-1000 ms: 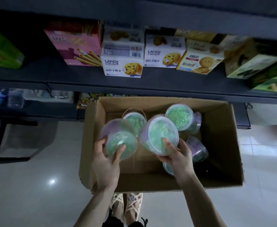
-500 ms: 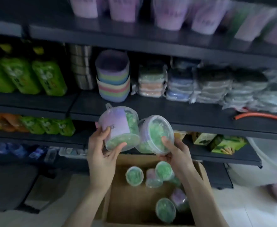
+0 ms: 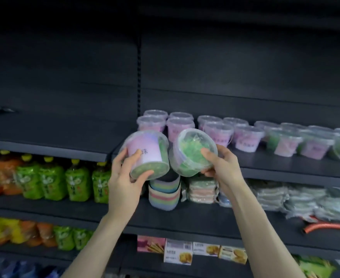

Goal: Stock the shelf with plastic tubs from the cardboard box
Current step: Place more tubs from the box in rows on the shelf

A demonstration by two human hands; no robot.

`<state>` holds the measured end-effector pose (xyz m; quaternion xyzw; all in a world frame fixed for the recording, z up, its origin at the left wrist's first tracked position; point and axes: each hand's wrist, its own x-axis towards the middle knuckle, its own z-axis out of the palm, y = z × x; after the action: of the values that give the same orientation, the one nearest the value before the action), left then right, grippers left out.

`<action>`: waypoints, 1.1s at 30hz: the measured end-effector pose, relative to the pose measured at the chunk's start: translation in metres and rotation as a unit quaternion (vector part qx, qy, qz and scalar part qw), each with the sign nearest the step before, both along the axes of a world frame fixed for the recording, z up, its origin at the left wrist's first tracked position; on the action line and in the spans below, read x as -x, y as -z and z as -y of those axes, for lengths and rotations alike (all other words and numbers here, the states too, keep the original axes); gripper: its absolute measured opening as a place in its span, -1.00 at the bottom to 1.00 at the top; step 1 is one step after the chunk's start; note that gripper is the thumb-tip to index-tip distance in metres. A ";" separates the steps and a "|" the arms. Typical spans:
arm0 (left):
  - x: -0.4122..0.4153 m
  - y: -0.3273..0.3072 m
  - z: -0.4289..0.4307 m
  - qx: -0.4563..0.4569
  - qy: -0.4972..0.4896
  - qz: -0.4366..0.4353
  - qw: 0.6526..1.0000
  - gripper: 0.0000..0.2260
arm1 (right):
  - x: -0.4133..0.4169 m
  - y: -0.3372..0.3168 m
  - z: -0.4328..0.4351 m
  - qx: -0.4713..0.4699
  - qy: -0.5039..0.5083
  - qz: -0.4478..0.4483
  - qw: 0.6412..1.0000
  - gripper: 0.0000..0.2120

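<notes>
Now up by the shelf (image 3: 265, 161): left hand (image 3: 125, 180) around lilac-labelled tub (image 3: 152, 164), right hand (image 3: 222, 167) around green-filled tub (image 3: 190, 148).

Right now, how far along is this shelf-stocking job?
Done: rows of shelved tubs already stand on the shelf. In hand: the left hand grips a labelled tub, the right hand a second tub, neither yet set down. Left: placing these; the cardboard box is out of view.

A dark shelf (image 3: 269, 164) is seen, plastic tubs (image 3: 245, 140) lined in rows along its right half. One board down, green bottles (image 3: 52, 181) are stocked left, striped cups (image 3: 163, 195) centre, wrapped packs (image 3: 305, 199) right.
</notes>
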<state>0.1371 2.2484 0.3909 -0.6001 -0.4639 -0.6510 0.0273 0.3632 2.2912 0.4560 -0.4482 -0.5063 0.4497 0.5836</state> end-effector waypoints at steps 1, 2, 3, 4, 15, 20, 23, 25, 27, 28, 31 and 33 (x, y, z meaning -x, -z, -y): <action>0.009 -0.003 -0.011 0.007 0.000 -0.009 1.000 -0.51 | 0.009 -0.004 -0.012 0.003 0.017 0.004 1.000 -0.82; 0.017 -0.006 -0.022 0.007 -0.001 -0.022 1.000 -0.51 | 0.018 -0.007 -0.023 0.009 0.034 0.009 0.999 -0.83; 0.024 -0.007 -0.032 0.003 -0.001 -0.034 0.999 -0.51 | 0.025 -0.010 -0.034 0.017 0.050 0.017 0.998 -0.81; 0.031 -0.008 -0.043 0.001 0.002 -0.042 0.999 -0.51 | 0.032 -0.010 -0.044 0.028 0.068 0.020 0.997 -0.79; 0.047 -0.006 -0.108 0.005 0.028 -0.075 0.997 -0.55 | 0.055 -0.028 -0.084 0.041 0.218 0.162 0.962 -0.58; 0.047 -0.003 -0.104 -0.037 0.033 -0.065 0.997 -0.53 | 0.085 -0.019 -0.052 -0.142 0.197 0.209 0.947 -0.71; 0.045 -0.006 -0.091 -0.050 0.077 -0.032 0.995 -0.54 | 0.107 -0.015 -0.045 -0.085 -0.002 0.174 0.981 -0.40; 0.044 -0.005 -0.083 -0.065 0.105 -0.037 0.992 -0.53 | 0.112 -0.013 -0.047 -0.061 -0.048 0.165 0.983 -0.25; 0.044 -0.008 -0.077 -0.072 0.149 -0.020 0.986 -0.51 | 0.110 -0.010 -0.053 -0.064 -0.073 0.147 0.984 -0.27; 0.046 -0.011 -0.075 -0.059 0.175 0.014 0.983 -0.52 | 0.109 -0.009 -0.055 -0.065 -0.087 0.141 0.984 -0.30; 0.053 -0.024 -0.077 0.028 0.217 0.165 0.962 -0.65 | 0.109 -0.004 -0.064 -0.069 -0.111 0.115 0.985 -0.35; 0.062 -0.027 -0.090 0.089 0.213 0.194 0.953 -0.70 | 0.112 0.001 -0.069 -0.068 -0.113 0.099 0.986 -0.29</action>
<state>0.0749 2.3379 0.4181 -0.5472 -0.3773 -0.7018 -0.2562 0.2508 2.3600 0.4552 -0.3894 -0.6382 0.4305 0.5058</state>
